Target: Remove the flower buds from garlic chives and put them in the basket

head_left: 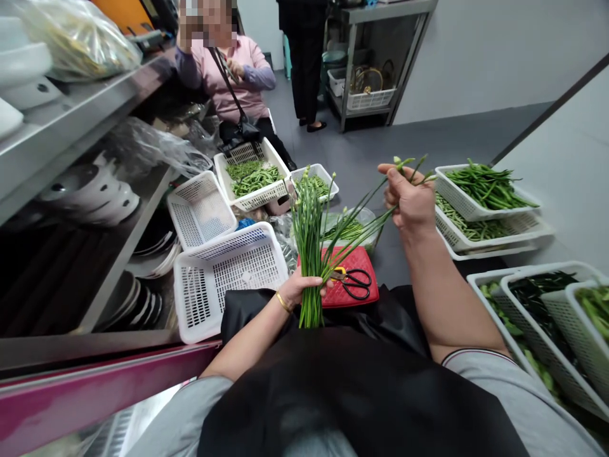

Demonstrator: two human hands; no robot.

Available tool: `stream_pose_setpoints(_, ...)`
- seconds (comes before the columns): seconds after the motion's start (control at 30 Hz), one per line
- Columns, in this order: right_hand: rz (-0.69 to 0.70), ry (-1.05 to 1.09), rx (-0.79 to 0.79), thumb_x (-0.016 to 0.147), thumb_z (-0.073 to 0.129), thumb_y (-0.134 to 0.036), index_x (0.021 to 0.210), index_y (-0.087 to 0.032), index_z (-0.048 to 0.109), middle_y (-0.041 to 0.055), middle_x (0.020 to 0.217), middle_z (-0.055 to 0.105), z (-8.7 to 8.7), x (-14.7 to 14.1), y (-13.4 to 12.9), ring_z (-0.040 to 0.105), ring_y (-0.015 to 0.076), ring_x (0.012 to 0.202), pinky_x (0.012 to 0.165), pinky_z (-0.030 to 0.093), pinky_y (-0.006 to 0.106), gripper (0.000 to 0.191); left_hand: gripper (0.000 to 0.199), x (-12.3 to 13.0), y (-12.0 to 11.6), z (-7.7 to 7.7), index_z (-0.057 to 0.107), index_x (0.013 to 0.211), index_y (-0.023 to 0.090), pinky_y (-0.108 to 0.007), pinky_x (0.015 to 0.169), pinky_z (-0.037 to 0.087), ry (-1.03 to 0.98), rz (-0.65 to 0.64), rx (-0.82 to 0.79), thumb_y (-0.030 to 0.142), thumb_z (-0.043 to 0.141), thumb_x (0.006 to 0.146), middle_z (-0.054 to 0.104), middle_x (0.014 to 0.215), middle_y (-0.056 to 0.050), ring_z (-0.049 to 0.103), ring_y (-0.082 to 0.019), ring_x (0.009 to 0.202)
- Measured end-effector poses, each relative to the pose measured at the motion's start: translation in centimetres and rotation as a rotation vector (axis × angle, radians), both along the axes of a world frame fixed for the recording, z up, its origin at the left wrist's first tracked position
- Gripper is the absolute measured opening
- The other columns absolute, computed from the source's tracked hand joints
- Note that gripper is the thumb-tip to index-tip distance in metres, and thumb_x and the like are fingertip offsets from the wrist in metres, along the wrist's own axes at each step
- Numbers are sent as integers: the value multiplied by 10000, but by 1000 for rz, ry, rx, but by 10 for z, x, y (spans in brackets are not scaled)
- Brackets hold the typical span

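A: Which way does the bunch (308, 235) point?
B: Its long axis runs nearly upright, leaning slightly left at the top. Budded tips point up and away from the person; the stem ends project below the left hand (299, 289), over the apron (323, 355).

A: And the side stalks (366, 233)?
B: Several, too overlapped to count, slant up and to the right from the left hand to the right hand (408, 197), their tips projecting beyond it.

A: Which items can be counted?
B: One bunch; one pair of scissors (347, 278), with two black handle loops directed right, lying on one red object (364, 257) just beside the left hand; one bracelet (283, 301) on the left wrist. Four white baskets (184, 298) stand ahead and to the left, two of them holding cut greens (259, 180). Two stacked baskets (490, 212) of green pods (485, 184) stand at the right. Two other people show: one seated, in a pink top (254, 57), and one in black trousers (308, 63) near the metal bench (387, 11).

A: How are the hands posed?
B: The left is closed around the lower part of the bunch, its forearm angled inward. The right is raised higher, elbow bent, fingers curled in a grip on the side stalks near their tips.
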State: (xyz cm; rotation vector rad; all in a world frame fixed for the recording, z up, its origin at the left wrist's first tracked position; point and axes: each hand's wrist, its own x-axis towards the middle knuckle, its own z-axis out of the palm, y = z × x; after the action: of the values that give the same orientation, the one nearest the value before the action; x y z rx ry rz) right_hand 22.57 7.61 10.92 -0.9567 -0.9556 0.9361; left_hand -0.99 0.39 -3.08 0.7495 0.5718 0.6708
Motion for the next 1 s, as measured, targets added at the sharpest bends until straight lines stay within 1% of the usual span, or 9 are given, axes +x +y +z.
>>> stream_pose_setpoints(0.1, 5, 31, 38, 642, 765, -479, 795, -203, 678, -103, 436, 267, 0, -4, -10, 226, 40, 362, 356, 146, 214, 326, 446, -3, 0, -2, 628, 909, 81, -227, 467, 484, -13, 14, -74, 302, 822, 573, 695, 684, -86, 614, -139, 495)
stream_pose_setpoints(0.2, 108, 9, 32, 605, 786, -478, 783, -210, 683, -101, 442, 271, 0, -11, -17, 200, 33, 376, 369, 142, 209, 338, 449, -5, 1, -7, 621, 903, 92, -230, 478, 488, -24, 68, -151, 304, 828, 566, 671, 628, -64, 614, -141, 492)
stream_pose_setpoints(0.3, 202, -47, -15, 569, 817, -437, 772, -189, 689, -107, 431, 259, 1, -15, -21, 181, 24, 375, 372, 117, 205, 345, 471, -6, 0, -13, 625, 946, 93, -233, 482, 486, -22, 96, -161, 270, 832, 561, 650, 594, -44, 609, -142, 492)
stream_pose_setpoints(0.37, 201, -62, -16, 600, 807, -431, 791, -178, 689, -109, 439, 237, 3, -15, -21, 180, 24, 373, 368, 112, 206, 338, 469, -5, -2, -15, 632, 966, 83, -244, 495, 490, -9, 78, -133, 237, 827, 569, 658, 609, -51, 607, -143, 501)
stream_pose_setpoints(0.47, 165, -71, 12, 647, 781, -469, 810, -194, 686, -103, 464, 227, 8, -15, -22, 184, 28, 374, 362, 131, 209, 333, 431, -3, -3, -15, 644, 933, 65, -261, 559, 514, -8, 36, -103, 207, 825, 567, 693, 712, -95, 645, -163, 595)
stream_pose_setpoints(0.57, 186, -81, 0, 631, 784, -520, 784, -208, 685, -104, 460, 208, 11, -14, -24, 168, 30, 370, 351, 148, 210, 362, 397, -3, -3, -18, 635, 879, 81, -247, 579, 520, -34, 75, -148, 195, 823, 548, 699, 739, -89, 667, -174, 652)
stream_pose_setpoints(0.73, 177, -42, 48, 672, 765, -505, 803, -221, 678, -105, 457, 194, 9, -15, -37, 149, 38, 368, 348, 148, 217, 324, 296, -8, -2, -23, 603, 823, 89, -230, 523, 512, -61, 128, -256, 194, 767, 601, 674, 637, -58, 640, -147, 534)
stream_pose_setpoints(0.9, 181, -43, 118, 653, 789, -482, 779, -229, 673, -109, 430, 197, 12, -18, -54, 146, 39, 365, 360, 126, 218, 304, 312, -7, -1, -22, 586, 832, 115, -238, 521, 523, -88, 218, -297, 152, 766, 580, 667, 623, -30, 642, -150, 522)
stream_pose_setpoints(1.0, 227, -89, 65, 671, 774, -487, 806, -226, 678, -109, 439, 204, 15, -15, -53, 150, 38, 364, 355, 132, 215, 309, 343, -5, 0, -22, 586, 838, 124, -232, 502, 507, -102, 254, -277, 159, 790, 565, 650, 607, -6, 611, -127, 484)
